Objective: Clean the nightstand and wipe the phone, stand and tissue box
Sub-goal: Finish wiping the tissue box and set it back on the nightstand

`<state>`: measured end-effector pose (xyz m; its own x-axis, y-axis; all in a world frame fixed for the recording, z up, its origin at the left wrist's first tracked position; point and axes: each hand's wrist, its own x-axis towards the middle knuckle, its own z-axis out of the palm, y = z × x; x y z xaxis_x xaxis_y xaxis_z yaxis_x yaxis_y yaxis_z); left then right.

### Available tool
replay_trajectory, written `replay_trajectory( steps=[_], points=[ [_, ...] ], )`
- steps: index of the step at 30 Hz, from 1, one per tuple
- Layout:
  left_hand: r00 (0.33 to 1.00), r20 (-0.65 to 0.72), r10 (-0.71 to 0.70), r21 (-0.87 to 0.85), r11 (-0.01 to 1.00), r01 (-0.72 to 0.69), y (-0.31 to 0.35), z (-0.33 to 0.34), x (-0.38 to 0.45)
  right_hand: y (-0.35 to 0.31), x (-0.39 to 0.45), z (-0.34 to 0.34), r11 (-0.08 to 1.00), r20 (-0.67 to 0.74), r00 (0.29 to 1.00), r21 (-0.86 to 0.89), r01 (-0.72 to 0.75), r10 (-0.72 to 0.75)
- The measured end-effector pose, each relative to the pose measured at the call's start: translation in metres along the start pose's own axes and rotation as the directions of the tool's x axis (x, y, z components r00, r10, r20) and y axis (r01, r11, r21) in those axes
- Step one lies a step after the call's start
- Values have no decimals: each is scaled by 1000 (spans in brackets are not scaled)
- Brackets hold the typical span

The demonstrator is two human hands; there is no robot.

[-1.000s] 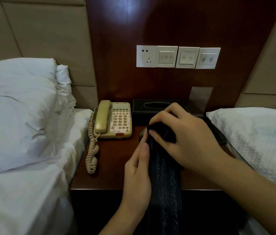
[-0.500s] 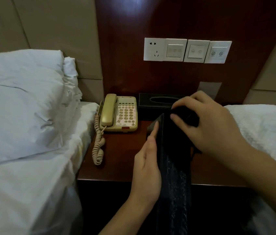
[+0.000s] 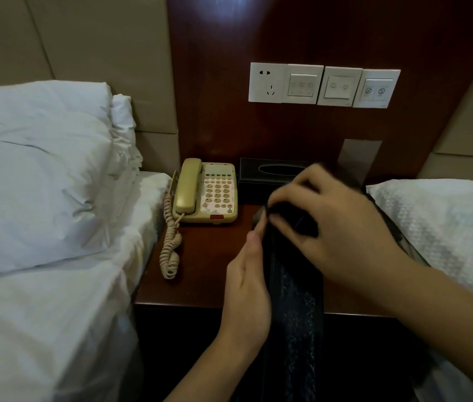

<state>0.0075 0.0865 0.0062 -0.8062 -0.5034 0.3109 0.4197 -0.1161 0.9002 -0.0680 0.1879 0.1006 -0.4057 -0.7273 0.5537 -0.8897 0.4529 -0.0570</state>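
both hands on the dark stand, wiping underway

nearest us, the left hand (image 3: pixel 248 281) lies flat along the left edge of a long dark slab, the stand (image 3: pixel 293 300), fingers straight and pressed against its side, tips up at the far end. the stand runs from the bottom of the view out over the nightstand (image 3: pixel 200 274), glossy and speckled on its face.

just past the left fingertips, the right hand (image 3: pixel 331 227) comes in from the right and curls over the stand's far end, thumb and fingers pinching a bunched dark cloth (image 3: pixel 296 216) against it. the hand is a bit blurred, so the exact finger lie is hard to call.

left of the grip, a coiled cord (image 3: pixel 170 242) trails down the red-brown top. beyond and left of it sits the cream phone (image 3: pixel 206 192), handset in its cradle. straight behind the right hand, the black tissue box (image 3: pixel 273 175) sits against the wall panel, just beside the phone, partly hidden by the knuckles.

further back, up the wood panel, a row of white switches (image 3: pixel 323 85). a white pillow (image 3: pixel 40 169) lies well left of the hands, another bed (image 3: pixel 447 224) close on the right.
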Motion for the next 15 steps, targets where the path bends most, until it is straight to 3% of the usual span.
replay_trajectory(
  steps=[3,5,9,13,15],
  points=[
    [1000,-12,-20,-51,999,19,0,-1,2,-8,-16,-3,993,169,979,36,112,-117],
    [999,-13,-31,-37,999,30,2,1,3,5,-7,-6,998,129,990,34,61,-65],
    [999,-5,-44,16,999,44,4,2,3,25,1,-2,991,-102,986,43,-131,134],
    [999,-8,-39,3,999,40,6,-4,5,3,-39,3,997,47,999,65,-29,26],
    [999,23,-43,28,999,43,7,-4,6,3,-51,3,993,66,997,108,-47,40]
  ],
)
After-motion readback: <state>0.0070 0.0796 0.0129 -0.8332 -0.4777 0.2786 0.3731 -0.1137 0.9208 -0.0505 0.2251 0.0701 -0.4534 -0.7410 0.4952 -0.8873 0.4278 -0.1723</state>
